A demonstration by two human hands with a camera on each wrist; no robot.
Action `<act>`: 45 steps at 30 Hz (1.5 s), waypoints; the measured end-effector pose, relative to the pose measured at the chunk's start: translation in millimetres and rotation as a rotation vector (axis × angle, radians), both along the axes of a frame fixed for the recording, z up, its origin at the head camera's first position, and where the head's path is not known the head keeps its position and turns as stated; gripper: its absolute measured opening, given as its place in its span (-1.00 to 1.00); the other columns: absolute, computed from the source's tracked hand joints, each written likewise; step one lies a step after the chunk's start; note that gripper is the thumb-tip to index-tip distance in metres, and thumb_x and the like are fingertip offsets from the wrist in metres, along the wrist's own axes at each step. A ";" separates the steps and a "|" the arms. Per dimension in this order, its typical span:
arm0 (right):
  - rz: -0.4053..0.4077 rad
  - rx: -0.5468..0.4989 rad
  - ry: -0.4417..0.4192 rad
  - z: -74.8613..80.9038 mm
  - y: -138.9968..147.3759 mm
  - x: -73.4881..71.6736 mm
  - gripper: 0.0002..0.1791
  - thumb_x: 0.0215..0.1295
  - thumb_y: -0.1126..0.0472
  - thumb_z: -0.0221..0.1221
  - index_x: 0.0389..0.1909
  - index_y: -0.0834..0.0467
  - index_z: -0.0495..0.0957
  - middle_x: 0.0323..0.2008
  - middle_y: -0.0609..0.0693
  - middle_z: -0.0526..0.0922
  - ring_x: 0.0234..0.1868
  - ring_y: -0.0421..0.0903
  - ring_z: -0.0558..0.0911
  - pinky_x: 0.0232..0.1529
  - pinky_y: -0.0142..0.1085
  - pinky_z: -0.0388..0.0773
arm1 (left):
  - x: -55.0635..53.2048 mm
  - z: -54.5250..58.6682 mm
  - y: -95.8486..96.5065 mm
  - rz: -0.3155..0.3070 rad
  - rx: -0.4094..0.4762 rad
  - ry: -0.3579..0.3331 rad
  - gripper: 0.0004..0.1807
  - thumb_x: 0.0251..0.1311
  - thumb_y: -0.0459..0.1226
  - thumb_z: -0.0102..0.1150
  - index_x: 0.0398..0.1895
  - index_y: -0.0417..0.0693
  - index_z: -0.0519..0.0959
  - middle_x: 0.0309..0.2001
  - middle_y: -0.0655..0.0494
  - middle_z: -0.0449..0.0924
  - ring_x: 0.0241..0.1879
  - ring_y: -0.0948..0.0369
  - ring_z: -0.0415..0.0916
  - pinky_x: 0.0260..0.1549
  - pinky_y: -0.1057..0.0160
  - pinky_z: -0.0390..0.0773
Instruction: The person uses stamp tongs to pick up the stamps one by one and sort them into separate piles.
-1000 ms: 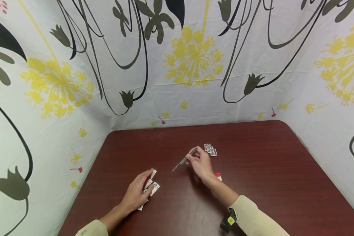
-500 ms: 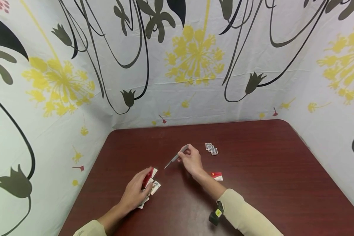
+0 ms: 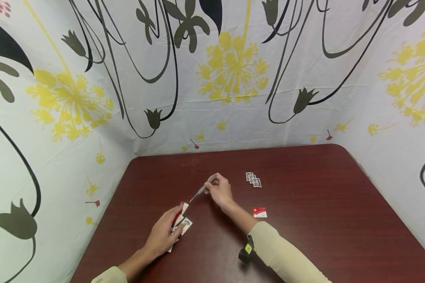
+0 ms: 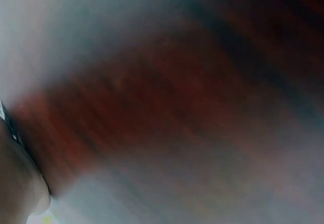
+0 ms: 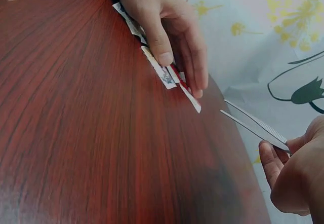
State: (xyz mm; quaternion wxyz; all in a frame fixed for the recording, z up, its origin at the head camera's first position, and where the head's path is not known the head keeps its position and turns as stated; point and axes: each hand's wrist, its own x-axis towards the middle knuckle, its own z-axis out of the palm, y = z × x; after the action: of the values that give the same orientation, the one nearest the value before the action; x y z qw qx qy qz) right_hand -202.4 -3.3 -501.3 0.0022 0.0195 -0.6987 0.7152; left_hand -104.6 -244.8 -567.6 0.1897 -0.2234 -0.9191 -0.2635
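My left hand (image 3: 164, 230) lies over several postage stamps on the table, its fingers fairly straight and its thumb touching them. One stamp (image 3: 186, 226) sticks out beside the thumb, its perforated edge plain in the right wrist view. A red-and-white stamp (image 3: 184, 206) shows by the left fingertips. My right hand (image 3: 219, 192) pinches a pair of grey tweezers (image 5: 258, 127). The two tips are apart with nothing between them, near the red-and-white stamp. The left wrist view is blurred; part of the hand (image 4: 20, 183) shows at its lower left.
A separate red-and-white stamp (image 3: 259, 212) lies right of centre on the dark red wooden table (image 3: 322, 204). Farther back are several small overlapping stamps (image 3: 256, 182). Patterned white cloth (image 3: 233, 129) surrounds the table's back and sides. A black wrist camera (image 3: 245, 254) hangs at my right sleeve.
My right hand has moved left with the tweezers, bringing their tips close to the stamps by my left hand. The separate red-and-white stamp has come out from behind the right forearm.
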 end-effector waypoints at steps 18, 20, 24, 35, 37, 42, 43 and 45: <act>-0.023 0.072 -0.037 -15.8 -21.0 -9.1 -0.91 0.42 0.45 0.29 -0.21 0.31 0.55 -0.37 0.19 0.77 -0.34 0.23 0.80 -0.20 0.01 0.78 | -0.4 -3.1 -0.4 -0.002 -0.010 0.004 -0.28 0.30 -0.22 0.45 0.51 -0.11 0.47 0.38 -0.09 0.57 0.36 -0.02 0.52 0.22 -0.15 0.56; -0.027 0.083 -0.040 -16.4 -22.7 -9.2 -0.90 0.42 0.44 0.30 -0.22 0.30 0.55 -0.39 0.17 0.77 -0.34 0.24 0.80 -0.21 0.00 0.78 | -0.1 -2.8 -0.3 -0.002 -0.009 0.002 -0.28 0.29 -0.23 0.45 0.52 -0.11 0.47 0.38 -0.09 0.57 0.36 -0.03 0.52 0.23 -0.16 0.56; -0.030 0.084 -0.039 -17.5 -25.1 -9.6 -0.90 0.41 0.44 0.30 -0.22 0.30 0.55 -0.40 0.15 0.78 -0.36 0.23 0.81 -0.22 -0.01 0.78 | 0.6 -1.6 -0.1 -0.002 -0.007 -0.004 -0.27 0.29 -0.23 0.46 0.52 -0.12 0.46 0.38 -0.11 0.57 0.36 -0.03 0.52 0.23 -0.16 0.55; -0.035 0.076 -0.060 -19.4 -28.4 -9.7 -0.90 0.41 0.46 0.30 -0.24 0.29 0.54 -0.41 0.17 0.78 -0.41 0.19 0.81 -0.26 -0.06 0.78 | 1.1 -1.0 0.2 -0.007 -0.011 0.005 -0.28 0.27 -0.24 0.46 0.51 -0.14 0.47 0.36 -0.13 0.57 0.34 -0.07 0.53 0.22 -0.17 0.56; -0.039 0.072 -0.061 -19.3 -29.1 -9.5 -0.90 0.42 0.46 0.29 -0.24 0.29 0.54 -0.41 0.19 0.78 -0.40 0.20 0.81 -0.27 -0.06 0.78 | 1.1 -0.8 0.3 -0.008 -0.013 0.003 -0.28 0.28 -0.24 0.46 0.51 -0.14 0.47 0.37 -0.12 0.57 0.35 -0.06 0.53 0.21 -0.18 0.56; -0.052 0.079 -0.055 -20.5 -30.4 -9.2 -0.90 0.42 0.46 0.28 -0.24 0.29 0.54 -0.41 0.23 0.77 -0.40 0.22 0.81 -0.29 -0.12 0.78 | 0.9 -0.4 0.5 -0.004 -0.018 -0.007 -0.28 0.30 -0.23 0.45 0.52 -0.12 0.47 0.38 -0.11 0.56 0.36 -0.05 0.52 0.20 -0.18 0.57; -0.052 0.081 -0.053 -20.9 -30.5 -9.0 -0.90 0.42 0.46 0.28 -0.24 0.29 0.54 -0.42 0.23 0.77 -0.40 0.22 0.81 -0.29 -0.14 0.77 | 0.9 -0.5 0.4 -0.003 -0.018 -0.007 -0.29 0.30 -0.23 0.45 0.51 -0.12 0.47 0.38 -0.12 0.56 0.35 -0.05 0.52 0.20 -0.18 0.57; -0.054 0.085 -0.047 -21.3 -30.4 -8.5 -0.91 0.42 0.46 0.28 -0.24 0.29 0.54 -0.42 0.23 0.77 -0.40 0.22 0.81 -0.30 -0.19 0.76 | 0.8 -0.5 0.4 -0.002 -0.019 -0.008 -0.28 0.30 -0.23 0.45 0.52 -0.11 0.46 0.38 -0.11 0.56 0.35 -0.05 0.52 0.20 -0.18 0.57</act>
State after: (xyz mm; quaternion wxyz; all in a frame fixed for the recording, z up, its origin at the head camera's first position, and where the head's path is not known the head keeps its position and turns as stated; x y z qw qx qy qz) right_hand -211.0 -33.7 -522.6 0.0042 -0.0163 -0.7285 0.6849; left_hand -103.8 -244.4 -568.1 0.1835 -0.2248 -0.9221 -0.2558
